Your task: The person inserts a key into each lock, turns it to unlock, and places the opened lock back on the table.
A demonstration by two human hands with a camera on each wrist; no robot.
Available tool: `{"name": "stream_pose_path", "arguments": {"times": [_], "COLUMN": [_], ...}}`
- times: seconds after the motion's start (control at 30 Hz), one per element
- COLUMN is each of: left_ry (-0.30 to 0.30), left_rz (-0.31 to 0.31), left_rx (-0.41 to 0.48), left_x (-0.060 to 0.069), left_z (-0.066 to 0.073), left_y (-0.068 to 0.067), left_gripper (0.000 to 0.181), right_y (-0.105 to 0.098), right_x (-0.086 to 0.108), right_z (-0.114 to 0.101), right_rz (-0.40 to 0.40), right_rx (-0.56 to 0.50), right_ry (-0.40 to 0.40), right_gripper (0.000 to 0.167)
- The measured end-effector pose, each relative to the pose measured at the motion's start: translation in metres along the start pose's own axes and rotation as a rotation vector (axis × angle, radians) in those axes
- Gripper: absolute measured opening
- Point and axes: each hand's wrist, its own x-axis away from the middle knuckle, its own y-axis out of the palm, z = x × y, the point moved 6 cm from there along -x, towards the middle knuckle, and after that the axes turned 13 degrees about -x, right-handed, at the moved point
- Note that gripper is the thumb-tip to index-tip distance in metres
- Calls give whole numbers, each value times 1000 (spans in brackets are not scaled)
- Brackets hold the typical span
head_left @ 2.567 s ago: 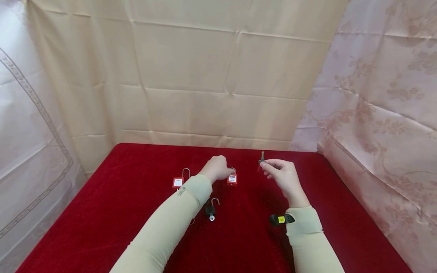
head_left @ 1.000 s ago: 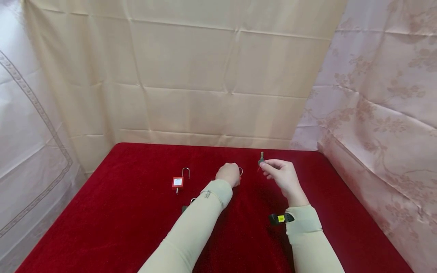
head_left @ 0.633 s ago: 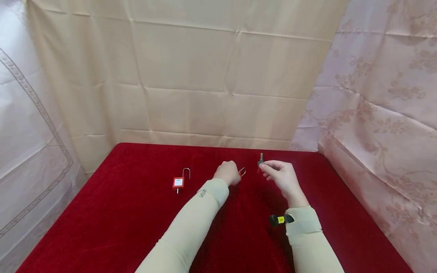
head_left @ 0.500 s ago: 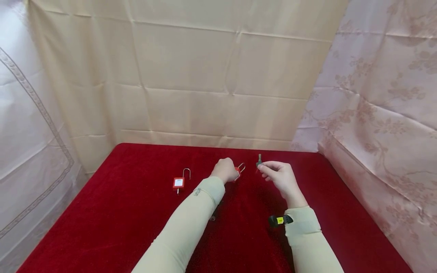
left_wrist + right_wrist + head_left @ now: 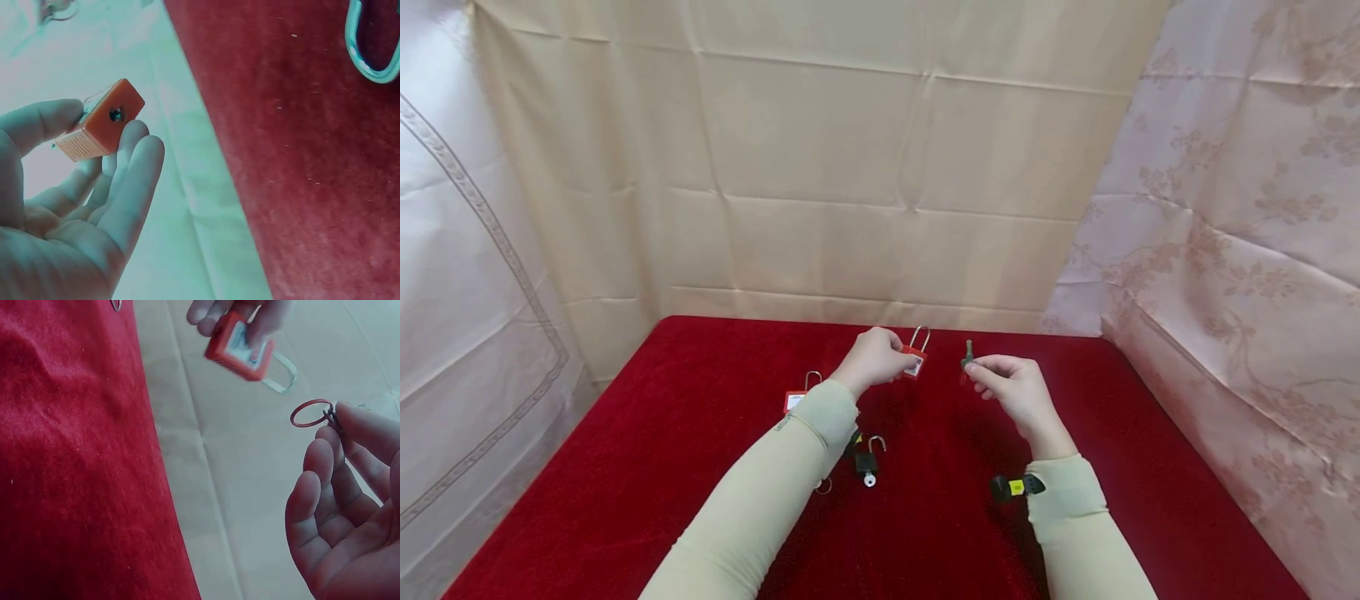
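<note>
My left hand (image 5: 872, 360) holds a red padlock (image 5: 914, 362) with a white label, raised near the far edge of the table. In the left wrist view the thumb and fingers grip its body, and a keyhole (image 5: 117, 114) shows in the end face. Its metal shackle points upward in the head view. To the right, my right hand (image 5: 1015, 392) pinches a key (image 5: 967, 354), shaft up, between thumb and fingers. A red ring (image 5: 292, 416) hangs from it in the right wrist view. Padlock and key are apart.
Another red padlock (image 5: 794, 401) lies on the red cloth (image 5: 715, 367), partly behind the left sleeve. A black padlock (image 5: 867, 464) with its shackle open and a key in it lies nearer. A small ring (image 5: 824, 486) shows beside the left forearm. Beige curtain (image 5: 805, 167) hangs behind.
My left hand has taken up the red padlock, turned it and lifted it, its shackle now upward. My right hand keeps the key and has shifted slightly left.
</note>
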Motion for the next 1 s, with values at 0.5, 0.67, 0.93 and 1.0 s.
{"name": "stream_pose_path", "arguments": {"times": [0.5, 0.67, 0.93, 1.0], "left_ry": [69, 79, 64, 61], "left_rz": [77, 132, 211, 214], "left_rx": [224, 303, 360, 384], "left_x": [26, 40, 59, 63], "left_z": [-5, -11, -30, -33], "left_y": [-25, -32, -37, -36], "left_gripper": [23, 21, 18, 18], "right_y": [6, 7, 10, 10], "right_x": [0, 0, 0, 1], "right_z": [-1, -1, 0, 0], "right_rz": [-24, -40, -54, -56], "right_rx": [9, 11, 5, 7], "right_ry": [-10, -7, 0, 1], "right_gripper": [26, 27, 26, 27]}}
